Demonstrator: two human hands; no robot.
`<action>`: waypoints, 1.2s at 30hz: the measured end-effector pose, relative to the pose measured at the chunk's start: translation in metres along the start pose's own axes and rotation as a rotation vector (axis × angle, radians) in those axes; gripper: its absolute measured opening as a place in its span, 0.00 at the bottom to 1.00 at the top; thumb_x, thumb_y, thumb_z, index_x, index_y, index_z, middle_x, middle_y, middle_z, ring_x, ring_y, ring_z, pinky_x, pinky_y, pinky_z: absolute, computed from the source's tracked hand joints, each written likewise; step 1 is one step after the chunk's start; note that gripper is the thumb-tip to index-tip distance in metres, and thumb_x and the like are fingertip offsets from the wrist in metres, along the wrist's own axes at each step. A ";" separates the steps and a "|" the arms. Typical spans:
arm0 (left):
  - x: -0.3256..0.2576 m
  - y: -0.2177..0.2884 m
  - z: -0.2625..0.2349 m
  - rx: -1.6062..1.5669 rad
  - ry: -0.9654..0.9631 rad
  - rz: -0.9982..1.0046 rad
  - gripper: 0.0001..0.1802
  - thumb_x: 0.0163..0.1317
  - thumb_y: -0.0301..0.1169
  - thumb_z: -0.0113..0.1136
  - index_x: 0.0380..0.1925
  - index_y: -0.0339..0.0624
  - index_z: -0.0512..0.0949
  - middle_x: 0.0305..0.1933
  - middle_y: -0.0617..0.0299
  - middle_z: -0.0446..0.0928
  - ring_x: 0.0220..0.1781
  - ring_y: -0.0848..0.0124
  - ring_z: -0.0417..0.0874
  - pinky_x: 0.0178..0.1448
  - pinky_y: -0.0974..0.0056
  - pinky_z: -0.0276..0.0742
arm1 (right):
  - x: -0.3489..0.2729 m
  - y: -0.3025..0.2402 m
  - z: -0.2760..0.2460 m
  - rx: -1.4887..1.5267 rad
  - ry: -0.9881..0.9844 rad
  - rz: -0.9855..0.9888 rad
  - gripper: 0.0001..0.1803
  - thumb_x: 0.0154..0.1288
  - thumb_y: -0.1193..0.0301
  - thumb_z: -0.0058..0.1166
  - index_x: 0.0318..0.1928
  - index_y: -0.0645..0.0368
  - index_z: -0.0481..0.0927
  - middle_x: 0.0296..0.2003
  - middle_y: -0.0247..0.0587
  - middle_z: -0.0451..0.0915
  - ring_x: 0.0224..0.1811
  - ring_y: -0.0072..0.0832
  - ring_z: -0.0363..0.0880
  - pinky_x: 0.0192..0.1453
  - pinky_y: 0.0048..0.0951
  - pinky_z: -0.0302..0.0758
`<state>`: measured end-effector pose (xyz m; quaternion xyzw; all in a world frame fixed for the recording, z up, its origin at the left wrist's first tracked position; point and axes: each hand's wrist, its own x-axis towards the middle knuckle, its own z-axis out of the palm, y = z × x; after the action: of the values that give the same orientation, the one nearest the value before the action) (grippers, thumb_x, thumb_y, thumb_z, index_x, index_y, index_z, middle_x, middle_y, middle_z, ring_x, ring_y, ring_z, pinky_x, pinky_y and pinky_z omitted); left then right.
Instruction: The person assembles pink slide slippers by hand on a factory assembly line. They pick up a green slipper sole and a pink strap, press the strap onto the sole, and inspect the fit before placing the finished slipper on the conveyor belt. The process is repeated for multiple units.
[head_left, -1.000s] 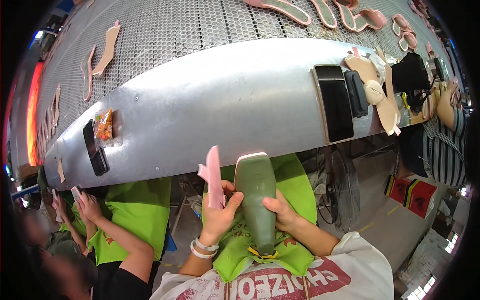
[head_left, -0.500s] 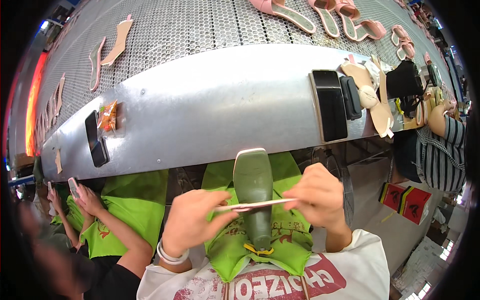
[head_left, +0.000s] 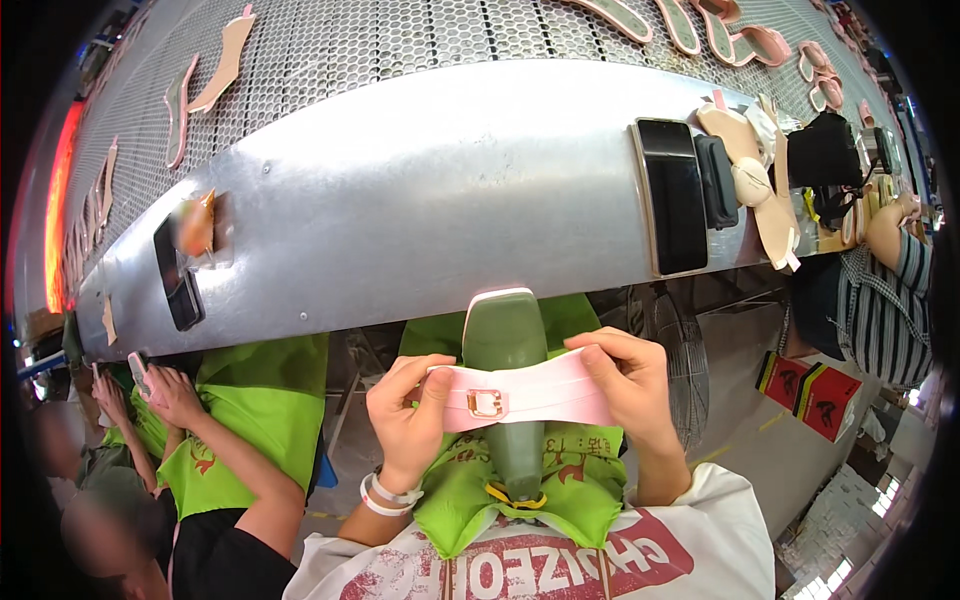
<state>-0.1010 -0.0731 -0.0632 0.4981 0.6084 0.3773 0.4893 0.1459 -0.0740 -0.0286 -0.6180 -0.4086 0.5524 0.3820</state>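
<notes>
"Turned is the strap (head_left: 550, 393): half a second ago it was almost only a thin edge to my eyes, and now its broad pink face is shown, with the copper buckle (head_left: 486, 403)."

"How do the hands keep it?"

"The left hand (head_left: 408, 402) pinches one end between thumb and fingers, the right hand (head_left: 630, 385) pinches the other, and the strap spans between them."

"And where is it exactly?"

"Over the green apron (head_left: 585, 490), crossing in front of the last (head_left: 503, 325). Whether they are touching, I cannot tell. The pale-edged toe points toward the table (head_left: 450, 200)."

"What lies on this table?"

"At the right, a dark phone (head_left: 672, 195), just beside it a black case (head_left: 715, 180), then some beige pieces (head_left: 765, 190). At the left, an orange packet (head_left: 197, 232) near another phone (head_left: 180, 290)."

"And farther?"

"Beyond is the mesh (head_left: 400, 50), with pink sandals (head_left: 760, 45) at the right side."
</notes>
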 end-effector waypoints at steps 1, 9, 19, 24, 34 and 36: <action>0.000 -0.009 0.006 -0.039 0.030 -0.003 0.13 0.65 0.33 0.65 0.39 0.31 0.83 0.30 0.61 0.80 0.29 0.76 0.76 0.33 0.72 0.69 | 0.002 0.005 0.004 -0.005 0.032 -0.017 0.10 0.68 0.74 0.57 0.43 0.70 0.84 0.34 0.40 0.82 0.34 0.20 0.76 0.36 0.21 0.69; 0.007 -0.013 0.022 -0.319 0.018 -0.329 0.13 0.69 0.31 0.61 0.39 0.28 0.83 0.32 0.65 0.81 0.32 0.80 0.74 0.36 0.73 0.69 | 0.018 0.043 0.016 0.242 0.041 0.188 0.13 0.70 0.71 0.57 0.45 0.71 0.84 0.37 0.40 0.84 0.37 0.20 0.78 0.42 0.22 0.75; 0.011 -0.032 0.019 -0.424 -0.057 -0.360 0.14 0.69 0.32 0.60 0.35 0.28 0.82 0.31 0.63 0.81 0.31 0.78 0.75 0.37 0.71 0.71 | 0.026 0.057 0.019 0.489 -0.041 0.256 0.12 0.70 0.71 0.57 0.42 0.70 0.85 0.32 0.36 0.84 0.33 0.19 0.78 0.40 0.22 0.75; 0.007 -0.054 0.020 -0.586 -0.069 -0.267 0.14 0.69 0.31 0.60 0.36 0.27 0.81 0.32 0.62 0.81 0.32 0.76 0.78 0.39 0.70 0.74 | 0.022 0.046 0.020 0.425 -0.041 0.210 0.11 0.70 0.72 0.57 0.37 0.69 0.85 0.29 0.35 0.83 0.32 0.19 0.77 0.38 0.23 0.74; -0.006 -0.033 0.023 -1.056 -0.280 0.056 0.14 0.68 0.36 0.59 0.28 0.37 0.73 0.24 0.56 0.74 0.26 0.67 0.73 0.29 0.65 0.71 | -0.023 -0.026 0.031 0.158 -0.085 -0.285 0.05 0.62 0.74 0.62 0.31 0.65 0.85 0.22 0.41 0.79 0.21 0.26 0.74 0.25 0.25 0.67; -0.010 -0.028 0.022 -1.023 -0.290 0.021 0.14 0.69 0.36 0.59 0.28 0.37 0.73 0.24 0.56 0.74 0.26 0.67 0.73 0.30 0.64 0.73 | -0.027 -0.027 0.028 0.129 -0.123 -0.277 0.07 0.61 0.72 0.64 0.31 0.64 0.85 0.22 0.38 0.79 0.21 0.24 0.74 0.25 0.24 0.67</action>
<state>-0.0858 -0.0898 -0.0929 0.2492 0.2677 0.5580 0.7449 0.1147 -0.0888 0.0037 -0.4950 -0.4762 0.5562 0.4678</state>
